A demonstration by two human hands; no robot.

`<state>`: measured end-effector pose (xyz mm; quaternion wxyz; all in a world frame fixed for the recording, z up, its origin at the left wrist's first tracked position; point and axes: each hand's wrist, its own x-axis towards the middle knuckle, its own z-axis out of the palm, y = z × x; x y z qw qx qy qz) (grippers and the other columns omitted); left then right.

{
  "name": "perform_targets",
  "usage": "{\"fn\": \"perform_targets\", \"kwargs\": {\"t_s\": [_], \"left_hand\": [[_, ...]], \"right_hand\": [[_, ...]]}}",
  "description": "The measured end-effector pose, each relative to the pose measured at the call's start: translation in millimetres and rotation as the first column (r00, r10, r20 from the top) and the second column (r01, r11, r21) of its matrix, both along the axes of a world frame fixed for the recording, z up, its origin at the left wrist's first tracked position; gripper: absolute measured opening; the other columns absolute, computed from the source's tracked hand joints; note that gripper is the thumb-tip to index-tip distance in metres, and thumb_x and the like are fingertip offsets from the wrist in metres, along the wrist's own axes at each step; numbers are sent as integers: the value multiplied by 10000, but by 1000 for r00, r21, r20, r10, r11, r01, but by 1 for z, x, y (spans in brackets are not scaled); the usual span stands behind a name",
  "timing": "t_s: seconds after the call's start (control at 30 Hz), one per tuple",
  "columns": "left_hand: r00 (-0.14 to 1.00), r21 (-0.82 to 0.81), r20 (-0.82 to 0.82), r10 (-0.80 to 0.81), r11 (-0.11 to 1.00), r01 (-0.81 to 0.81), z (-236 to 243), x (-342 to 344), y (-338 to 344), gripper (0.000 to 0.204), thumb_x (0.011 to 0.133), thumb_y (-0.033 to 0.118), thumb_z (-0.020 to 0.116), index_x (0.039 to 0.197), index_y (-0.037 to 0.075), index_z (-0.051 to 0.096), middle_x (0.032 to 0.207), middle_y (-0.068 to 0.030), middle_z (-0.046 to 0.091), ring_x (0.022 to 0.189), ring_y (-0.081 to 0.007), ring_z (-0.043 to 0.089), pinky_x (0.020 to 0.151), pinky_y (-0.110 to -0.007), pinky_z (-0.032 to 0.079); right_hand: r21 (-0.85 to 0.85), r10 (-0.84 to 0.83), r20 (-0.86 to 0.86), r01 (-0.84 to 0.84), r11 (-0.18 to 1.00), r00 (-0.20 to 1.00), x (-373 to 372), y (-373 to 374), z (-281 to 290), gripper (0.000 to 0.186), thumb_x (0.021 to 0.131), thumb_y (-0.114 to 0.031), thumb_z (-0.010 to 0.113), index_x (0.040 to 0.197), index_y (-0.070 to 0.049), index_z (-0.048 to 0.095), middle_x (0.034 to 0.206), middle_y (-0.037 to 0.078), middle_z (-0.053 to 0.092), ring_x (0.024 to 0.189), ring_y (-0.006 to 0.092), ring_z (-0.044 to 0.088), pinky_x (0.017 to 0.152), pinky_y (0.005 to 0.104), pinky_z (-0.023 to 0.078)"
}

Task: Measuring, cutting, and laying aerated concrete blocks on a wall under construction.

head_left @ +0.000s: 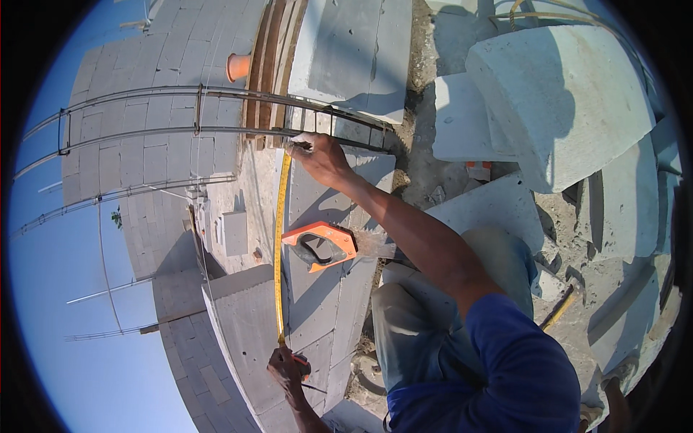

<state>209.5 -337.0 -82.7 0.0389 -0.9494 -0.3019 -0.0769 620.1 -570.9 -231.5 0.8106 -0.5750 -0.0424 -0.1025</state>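
Note:
A yellow tape measure (279,249) is pulled out along the edge of grey blocks (317,307). My right hand (321,159) pinches its upper end beside a steel rebar cage (198,130). At the other end my left hand (286,366) is closed around the tape by its orange-and-black case; part of the case is hidden behind the fingers. Between my hands, a handsaw (317,245) with an orange-and-black handle lies on the blocks. My right forearm passes over beyond its blade tip.
Large pale blocks (563,101) lean and lie at the right. A hammer (563,307) with a yellow handle rests among them on rubble. Wooden boards (271,61) and an orange container (237,67) are near the top. Block walls (155,79) rise at the left.

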Motion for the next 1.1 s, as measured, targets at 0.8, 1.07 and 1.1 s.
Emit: {"fn": "perform_targets", "kwargs": {"t_s": [0.8, 1.07, 1.1], "left_hand": [[998, -36, 59, -10, 999, 12, -5, 3, 1, 359, 957, 247, 564, 746, -27, 660, 576, -107, 597, 525, -186, 572, 519, -371, 423], [999, -38, 50, -17, 999, 19, -7, 1, 10, 351, 955, 238, 557, 750, -25, 664, 588, -114, 612, 535, -186, 588, 524, -370, 437], [998, -38, 58, -39, 998, 41, -8, 1, 11, 343, 951, 233, 559, 751, -24, 666, 593, -115, 613, 537, -186, 588, 524, -370, 436]], "right_hand": [[118, -47, -34, 51, 992, 998, -4, -3, 1, 518, 865, -398, 763, 956, 109, 703, 723, 164, 698, 678, 147, 626, 671, 329, 520], [160, -64, -4, 64, 985, 998, -4, -4, 2, 447, 873, -356, 763, 953, 80, 712, 694, 126, 682, 670, 109, 598, 640, 321, 505], [141, -67, -6, 68, 988, 998, -5, -5, 4, 386, 871, -330, 750, 969, 42, 726, 739, 155, 697, 689, 188, 640, 676, 351, 514]]}}
